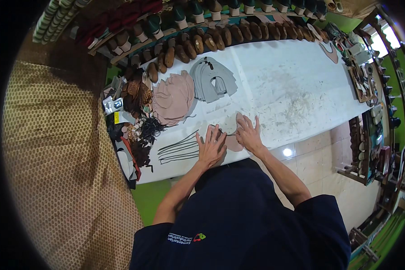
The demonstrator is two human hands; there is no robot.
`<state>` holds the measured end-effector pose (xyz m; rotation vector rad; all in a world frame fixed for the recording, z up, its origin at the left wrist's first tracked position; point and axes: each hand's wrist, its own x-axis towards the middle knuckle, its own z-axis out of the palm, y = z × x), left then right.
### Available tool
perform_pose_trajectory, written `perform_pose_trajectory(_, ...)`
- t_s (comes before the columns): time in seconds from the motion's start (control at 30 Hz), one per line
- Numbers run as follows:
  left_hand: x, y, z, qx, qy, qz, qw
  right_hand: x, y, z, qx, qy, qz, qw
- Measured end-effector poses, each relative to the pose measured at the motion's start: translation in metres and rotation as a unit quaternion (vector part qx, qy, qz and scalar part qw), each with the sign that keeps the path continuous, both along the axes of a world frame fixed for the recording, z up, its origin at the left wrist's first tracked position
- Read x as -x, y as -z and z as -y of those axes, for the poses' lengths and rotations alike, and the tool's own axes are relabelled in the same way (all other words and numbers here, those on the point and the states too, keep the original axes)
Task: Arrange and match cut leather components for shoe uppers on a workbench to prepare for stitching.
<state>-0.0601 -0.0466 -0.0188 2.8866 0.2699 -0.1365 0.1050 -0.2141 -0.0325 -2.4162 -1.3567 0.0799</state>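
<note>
My left hand (212, 146) lies on the white-covered table with its fingers spread, next to several thin black strips (179, 147) laid side by side. A flat pink shoe-upper piece (235, 143) lies between my two hands. Against its right side rests my right hand (250, 136), fingers apart and pressing down, with part of the piece hidden beneath it. Beyond my hands sit a fanned stack of pink cut pieces (173, 99) and a stack of grey curved pieces (198, 85).
Wooden shoe lasts (209, 42) line the table's far edge below a shelf of shoes. Dark cords and trimmings (144, 128) crowd the left end. Tools lie in a wooden tray (361, 85) at right. A patterned curtain (63, 157) hangs at left.
</note>
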Motion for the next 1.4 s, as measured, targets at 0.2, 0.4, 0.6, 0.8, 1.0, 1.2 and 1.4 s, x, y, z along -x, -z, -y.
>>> perform_pose_trajectory(0.2, 0.002, 0.002, 0.004, -0.007, 0.008, -0.005, 1.000, -0.007, -0.001, -0.004, 0.009, -0.014, 0.004, 1.000)
perform_pose_trajectory(0.4, 0.000, -0.001, 0.007, 0.005, -0.001, 0.019, 1.000, -0.011, 0.002, -0.006, 0.011, -0.027, 0.022, 0.999)
perform_pose_trajectory(0.6, -0.002, 0.001, 0.011, 0.004, -0.003, 0.017, 1.000, -0.011, 0.004, -0.008, 0.002, -0.029, 0.035, 0.999)
perform_pose_trajectory(0.8, -0.003, 0.003, 0.015, -0.004, -0.002, -0.006, 1.000, -0.012, 0.003, -0.008, 0.012, -0.034, 0.049, 0.998)
perform_pose_trajectory(1.0, -0.003, 0.005, 0.021, -0.011, -0.011, -0.009, 1.000, -0.011, -0.003, -0.007, 0.018, -0.023, 0.023, 0.999)
perform_pose_trajectory(1.2, -0.002, 0.003, 0.023, 0.031, -0.035, 0.007, 0.999, 0.012, -0.017, 0.014, -0.060, 0.090, -0.053, 0.993)
perform_pose_trajectory(1.4, -0.002, 0.002, 0.022, 0.032, -0.037, -0.028, 0.998, 0.038, -0.020, 0.037, -0.056, 0.123, -0.047, 0.990)
